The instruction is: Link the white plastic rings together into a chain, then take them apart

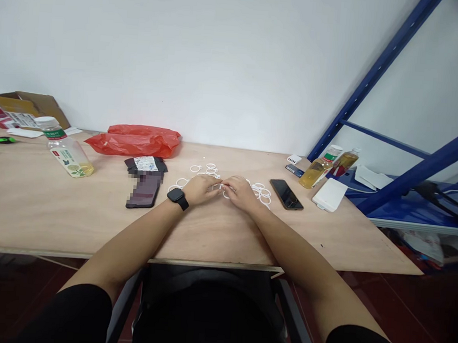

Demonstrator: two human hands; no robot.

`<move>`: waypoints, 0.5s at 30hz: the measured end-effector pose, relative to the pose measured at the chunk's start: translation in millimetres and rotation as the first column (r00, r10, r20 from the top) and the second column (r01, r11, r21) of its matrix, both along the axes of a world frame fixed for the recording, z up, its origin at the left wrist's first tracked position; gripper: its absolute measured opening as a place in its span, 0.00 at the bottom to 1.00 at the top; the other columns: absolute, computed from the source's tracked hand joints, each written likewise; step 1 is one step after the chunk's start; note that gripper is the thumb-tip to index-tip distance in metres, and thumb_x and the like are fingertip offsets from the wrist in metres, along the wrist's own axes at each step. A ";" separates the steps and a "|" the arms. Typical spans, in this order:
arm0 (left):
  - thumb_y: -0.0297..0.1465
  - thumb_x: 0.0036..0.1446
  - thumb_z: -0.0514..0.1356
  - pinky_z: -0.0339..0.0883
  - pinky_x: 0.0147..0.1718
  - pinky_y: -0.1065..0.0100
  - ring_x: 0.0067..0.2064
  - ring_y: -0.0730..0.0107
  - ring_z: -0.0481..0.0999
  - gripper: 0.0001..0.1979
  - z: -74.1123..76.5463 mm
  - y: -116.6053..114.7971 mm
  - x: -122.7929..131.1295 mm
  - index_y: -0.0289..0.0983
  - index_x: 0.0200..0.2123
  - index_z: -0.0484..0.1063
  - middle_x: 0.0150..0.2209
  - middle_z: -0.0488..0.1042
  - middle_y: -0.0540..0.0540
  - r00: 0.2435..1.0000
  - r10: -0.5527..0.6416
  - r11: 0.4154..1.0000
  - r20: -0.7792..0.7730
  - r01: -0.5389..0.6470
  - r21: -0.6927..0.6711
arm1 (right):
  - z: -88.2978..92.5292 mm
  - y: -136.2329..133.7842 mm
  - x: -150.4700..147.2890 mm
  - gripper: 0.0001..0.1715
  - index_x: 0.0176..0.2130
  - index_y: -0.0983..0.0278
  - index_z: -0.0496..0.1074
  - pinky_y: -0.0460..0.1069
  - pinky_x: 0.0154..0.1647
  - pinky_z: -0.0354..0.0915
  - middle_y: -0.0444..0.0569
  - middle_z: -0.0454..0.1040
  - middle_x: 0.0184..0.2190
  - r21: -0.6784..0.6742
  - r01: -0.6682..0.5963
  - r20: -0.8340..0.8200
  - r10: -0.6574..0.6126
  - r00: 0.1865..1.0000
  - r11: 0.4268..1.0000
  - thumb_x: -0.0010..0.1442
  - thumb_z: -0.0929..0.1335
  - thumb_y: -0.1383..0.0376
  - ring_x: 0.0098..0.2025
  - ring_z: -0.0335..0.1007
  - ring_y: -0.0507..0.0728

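My left hand [200,189], with a black watch on its wrist, and my right hand [240,192] meet fingertip to fingertip over the table. Both are closed in a pinch on a thin white plastic ring [226,194], which is largely covered by the fingers. Several similar white rings lie around them: a loose one [195,168] beyond my left hand, others beside the watch, and an overlapping cluster [262,192] just right of my right hand. Exactly how the fingers grip the small piece is hard to see.
On the wooden table [216,238], a red plastic bag [137,141], a dark phone-like item [146,191] and a bottle [69,152] stand left. Right are a phone [286,195], a bottle [318,170] and a white power bank [330,195]. Blue shelving [370,82] rises at right.
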State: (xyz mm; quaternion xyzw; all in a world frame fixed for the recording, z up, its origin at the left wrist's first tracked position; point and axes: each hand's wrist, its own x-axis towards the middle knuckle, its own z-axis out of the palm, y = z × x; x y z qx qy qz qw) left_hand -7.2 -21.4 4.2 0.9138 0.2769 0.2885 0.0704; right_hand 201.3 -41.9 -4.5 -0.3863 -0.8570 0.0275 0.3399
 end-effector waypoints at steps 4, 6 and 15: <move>0.43 0.63 0.55 0.65 0.52 0.57 0.49 0.55 0.75 0.19 6.6 11.2 -18.0 0.38 0.48 0.77 0.47 0.78 0.38 0.966 0.252 0.968 -0.057 -0.251 0.023 | -2.6 6.0 6.5 0.12 0.42 0.62 0.76 0.55 0.50 0.61 0.52 0.78 0.39 0.016 0.132 -0.008 -0.132 0.991 0.991 0.65 0.64 0.63 0.44 0.70 0.60; 0.40 0.63 0.53 0.66 0.50 0.56 0.49 0.52 0.75 0.19 9.6 17.3 -31.5 0.36 0.47 0.78 0.45 0.78 0.36 0.886 0.435 0.900 -0.162 -0.435 0.039 | -1.8 7.8 11.6 0.12 0.41 0.62 0.77 0.56 0.51 0.60 0.52 0.78 0.39 0.034 0.197 -0.017 -0.197 0.980 0.980 0.63 0.64 0.65 0.45 0.69 0.60; 0.40 0.60 0.51 0.67 0.46 0.55 0.48 0.50 0.76 0.20 8.5 25.9 -59.2 0.35 0.45 0.77 0.48 0.76 0.32 0.595 0.559 0.739 -0.577 -0.673 0.022 | -0.9 6.1 11.3 0.15 0.44 0.62 0.78 0.55 0.53 0.61 0.51 0.78 0.44 -0.044 0.049 0.180 -0.040 0.983 0.998 0.60 0.65 0.69 0.47 0.69 0.60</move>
